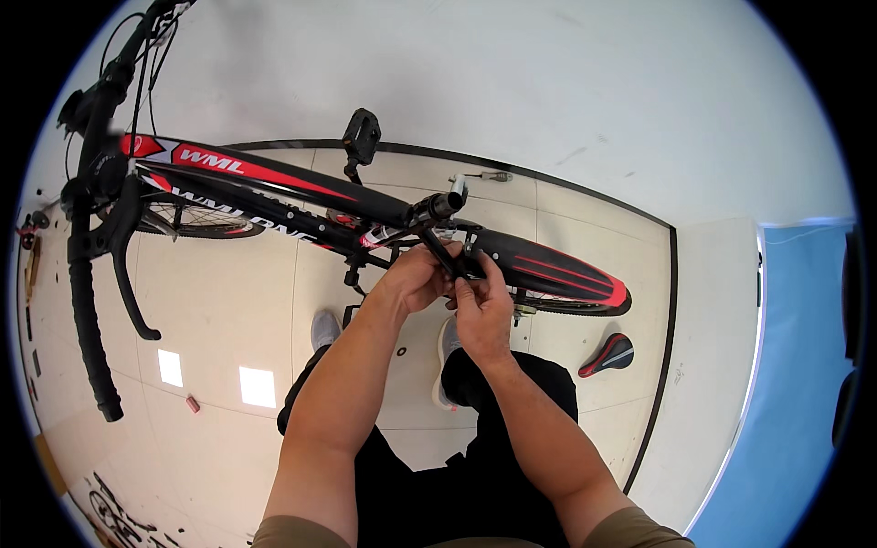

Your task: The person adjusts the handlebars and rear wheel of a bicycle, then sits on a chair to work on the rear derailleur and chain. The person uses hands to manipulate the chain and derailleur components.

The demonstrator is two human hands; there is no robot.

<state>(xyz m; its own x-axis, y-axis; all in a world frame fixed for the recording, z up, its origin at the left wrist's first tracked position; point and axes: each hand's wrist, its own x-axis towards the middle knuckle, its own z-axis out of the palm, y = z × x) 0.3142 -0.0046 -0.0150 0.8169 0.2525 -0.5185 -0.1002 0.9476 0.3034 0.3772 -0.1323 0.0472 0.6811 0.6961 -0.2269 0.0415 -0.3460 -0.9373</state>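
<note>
A black and red bicycle (301, 187) lies across my view, with its seat tube top (437, 208) just above my hands. My left hand (416, 279) has curled fingers at a slanted dark bar (438, 248) below that top, partly hidden behind it. My right hand (480, 310) pinches the lower part of this bar with thumb and fingers. The rear mudguard (548, 265), black with red stripes, extends right of my hands, over the wheel. Whether a small loose part is between my fingers, I cannot tell.
The drop handlebar (84, 329) hangs at left and a pedal (362, 137) sticks up. A loose saddle (606, 356) lies right on the tiled floor (210, 310). A small silver tool (496, 176) lies by the wall (594, 91). Scattered parts (119, 516) are at lower left.
</note>
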